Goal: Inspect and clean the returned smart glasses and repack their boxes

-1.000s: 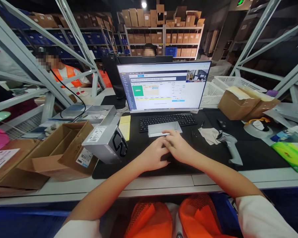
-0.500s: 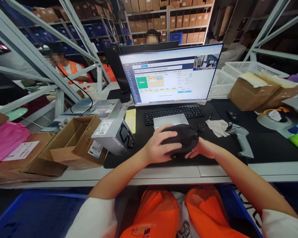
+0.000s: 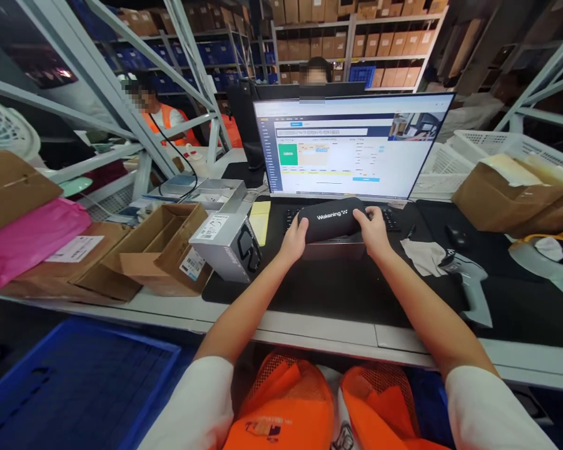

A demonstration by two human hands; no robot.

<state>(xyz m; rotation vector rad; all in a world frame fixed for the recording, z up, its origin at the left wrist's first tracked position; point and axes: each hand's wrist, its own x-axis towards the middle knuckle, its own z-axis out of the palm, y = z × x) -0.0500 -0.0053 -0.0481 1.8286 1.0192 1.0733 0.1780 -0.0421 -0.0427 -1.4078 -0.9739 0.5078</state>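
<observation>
Between my two hands is a black zip-style case [image 3: 332,220] with white "Wakening" lettering facing me. My left hand [image 3: 296,239] grips its left end, thumb on the front. At the right end my right hand [image 3: 372,230] holds it the same way. Just below the case, a grey box part [image 3: 334,250] shows on the black desk mat [image 3: 328,284], mostly covered. The keyboard [image 3: 388,220] lies behind, largely hidden by the case. To the left stands a silver product box [image 3: 226,247] with a goggle picture on its side.
An open cardboard box [image 3: 162,250] sits at the left. A monitor [image 3: 356,150] stands behind the keyboard. At the right lie a barcode scanner [image 3: 471,281], a white cloth [image 3: 425,255], a mouse [image 3: 456,236] and a tape roll [image 3: 539,253]. Two people are beyond the desk.
The case has been lifted away from me and turned so its lettering faces me. Both hands moved from wrapping around it to holding its two ends. The view has shifted left.
</observation>
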